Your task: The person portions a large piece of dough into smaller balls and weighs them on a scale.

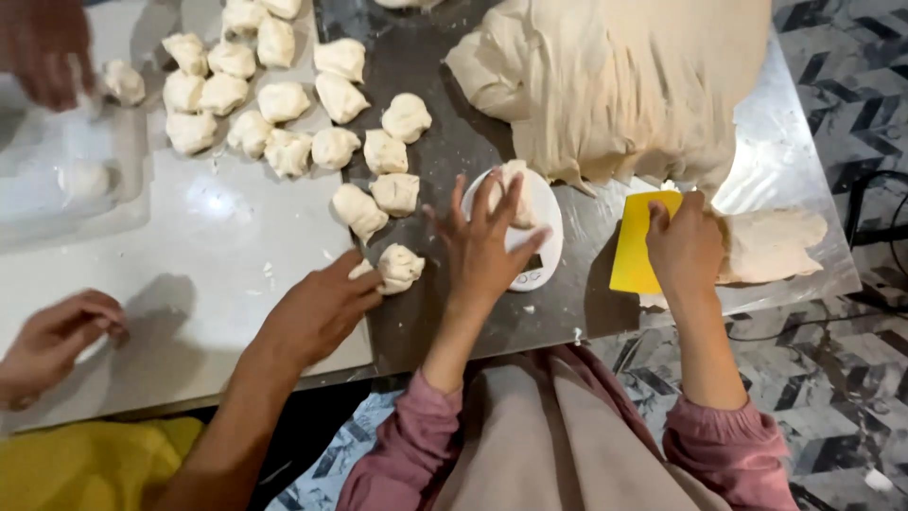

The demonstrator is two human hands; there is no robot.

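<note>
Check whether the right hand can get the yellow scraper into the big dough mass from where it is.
Probably yes: the right hand grips the yellow scraper beside the big dough mass, nothing between them.

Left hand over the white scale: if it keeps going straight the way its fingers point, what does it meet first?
The left hand points up the table; just past the small dough piece on the scale, it would likely meet the big dough mass. Heights are unclear.

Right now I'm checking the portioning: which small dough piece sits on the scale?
The piece under the left hand, resting on the round white scale. All other pieces lie on the table surface, off the scale.
</note>
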